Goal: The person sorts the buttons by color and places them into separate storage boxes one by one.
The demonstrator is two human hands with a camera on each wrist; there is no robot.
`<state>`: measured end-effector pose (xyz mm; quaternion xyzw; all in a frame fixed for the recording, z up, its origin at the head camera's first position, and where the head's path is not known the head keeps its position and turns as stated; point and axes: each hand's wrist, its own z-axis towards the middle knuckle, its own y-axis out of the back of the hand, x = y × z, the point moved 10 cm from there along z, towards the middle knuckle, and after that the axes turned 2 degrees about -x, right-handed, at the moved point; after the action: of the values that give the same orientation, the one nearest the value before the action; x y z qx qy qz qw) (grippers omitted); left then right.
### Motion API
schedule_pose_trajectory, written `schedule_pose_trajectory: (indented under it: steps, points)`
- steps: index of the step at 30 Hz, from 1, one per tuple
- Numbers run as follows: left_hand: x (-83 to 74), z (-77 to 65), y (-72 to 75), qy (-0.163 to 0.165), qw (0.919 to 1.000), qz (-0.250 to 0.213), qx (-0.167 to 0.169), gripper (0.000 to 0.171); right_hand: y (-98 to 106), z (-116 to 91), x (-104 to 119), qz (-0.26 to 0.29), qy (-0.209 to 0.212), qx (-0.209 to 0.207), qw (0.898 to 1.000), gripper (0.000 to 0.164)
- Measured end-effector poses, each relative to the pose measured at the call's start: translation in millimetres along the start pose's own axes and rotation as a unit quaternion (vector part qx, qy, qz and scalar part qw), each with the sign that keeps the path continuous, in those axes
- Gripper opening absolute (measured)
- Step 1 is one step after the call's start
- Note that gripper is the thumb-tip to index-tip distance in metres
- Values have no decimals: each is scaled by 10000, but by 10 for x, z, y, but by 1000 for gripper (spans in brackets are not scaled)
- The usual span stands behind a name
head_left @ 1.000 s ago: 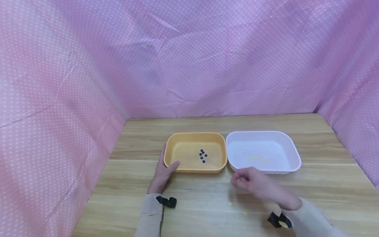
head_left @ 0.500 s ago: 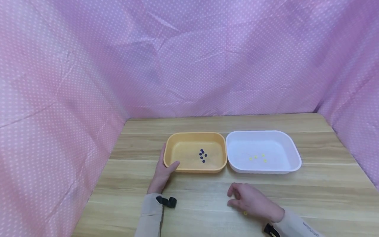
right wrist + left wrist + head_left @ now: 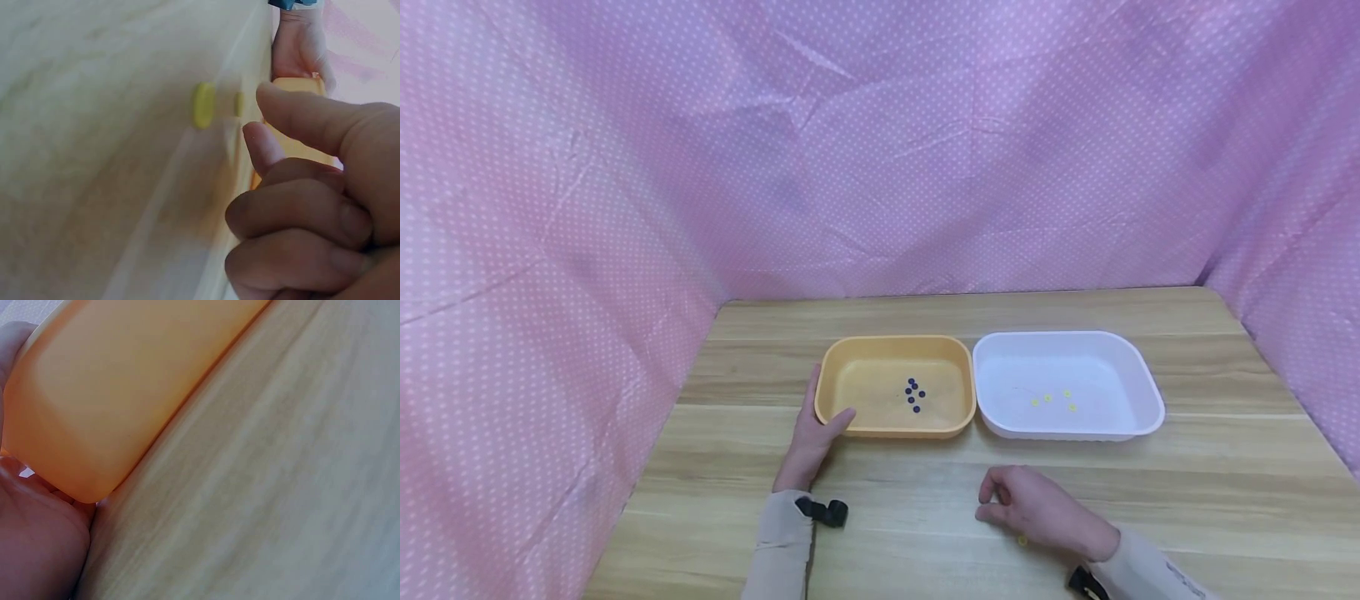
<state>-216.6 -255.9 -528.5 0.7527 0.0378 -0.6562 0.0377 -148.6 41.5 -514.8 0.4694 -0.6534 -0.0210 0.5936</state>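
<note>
My left hand (image 3: 808,437) grips the near left corner of an orange plastic tray (image 3: 868,392), thumb over the rim and fingers along the outer wall. Several small dark blue pieces (image 3: 912,400) lie inside that tray. My right hand (image 3: 1037,508) hovers low over the table, thumb and forefinger apart with nothing visible between them, the other fingers curled. In the head view a small yellow ring (image 3: 1022,541) lies just under it. The right wrist view shows one yellow ring (image 3: 203,105) nearer and a second yellow ring (image 3: 239,104) beside the fingertips.
A white plastic tray (image 3: 1120,375) stands against the orange one on its right, holding several small yellow rings (image 3: 1048,398). Both are on a wooden table (image 3: 910,517), with a pink dotted cloth (image 3: 880,167) hanging behind and at the sides.
From the white tray's front edge, my right hand has come down and back over the loose rings, its thumb and forefinger spreading, then drawing slightly closer. The left hand stays on the orange tray.
</note>
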Motion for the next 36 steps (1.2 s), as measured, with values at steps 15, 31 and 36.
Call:
schedule_pose_trajectory:
  steps: [15,31,36]
  points:
    - [71,23,29,-160,9997,110,-131,95,-2,-70,101,-781,376,-361,9956,12]
    - [-180,-79,-39,79,9999,135,-42,96,19,-60,252,-1153,922,-283,9886,14]
    - [-178,-86,-40,98,9999,117,-26,96,18,-48,258,-1267,912,-222,9875,14]
